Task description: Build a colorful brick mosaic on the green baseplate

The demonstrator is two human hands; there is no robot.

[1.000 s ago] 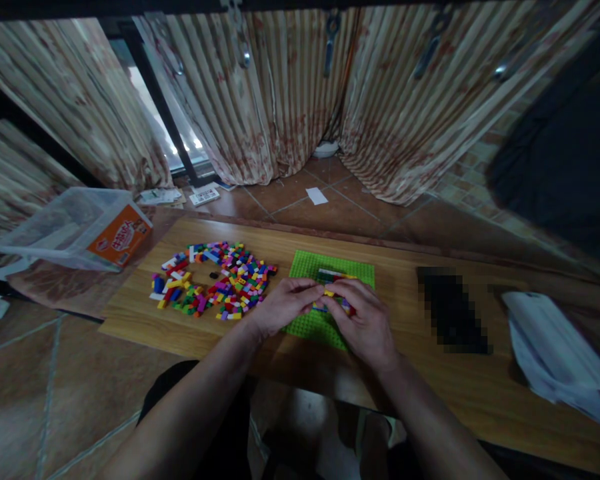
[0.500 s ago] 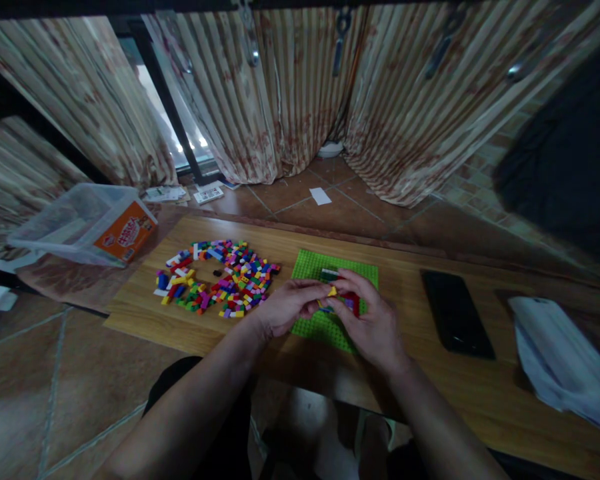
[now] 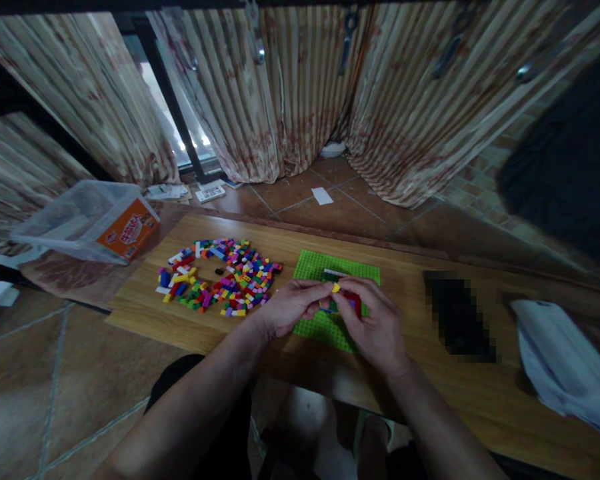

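Your left hand (image 3: 291,308) + right hand (image 3: 377,327): fingertips pinched on brick (image 3: 336,288), over plate (image 3: 310,263); brick looks re-angled since; seemingly unseated

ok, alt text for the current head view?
A person's left hand and right hand meet at a small yellow piece over a green studded baseplate on a wooden table. Loose multicolored bricks lie to the left; a dark pixelated shape to the right.

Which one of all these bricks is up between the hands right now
The small yellow brick, between the left hand and right hand; the other visible bricks lie in the multicoloured pile or on the green baseplate.
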